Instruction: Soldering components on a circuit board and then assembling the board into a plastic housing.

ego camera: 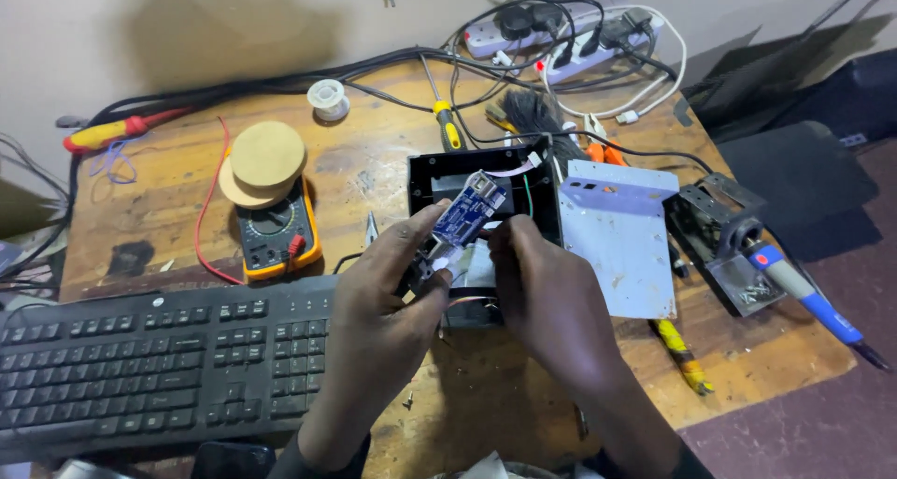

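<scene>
**Blue circuit board held over black casing**

On the wooden desk (392, 152): black keyboard (159, 362), orange multimeter (277, 231). Left hand (383, 315) pinching blue circuit board (470, 210) by thumb and fingers, above open black casing (481, 185). Right hand (551, 297) fingertips pressed together at board's lower edge. Further right, white cover plate (621, 236), blue-handled soldering iron (804, 292).

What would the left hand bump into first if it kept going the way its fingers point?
Probably the blue circuit board at the left hand's fingertips, then the open black box behind it; depth is unclear.
</scene>
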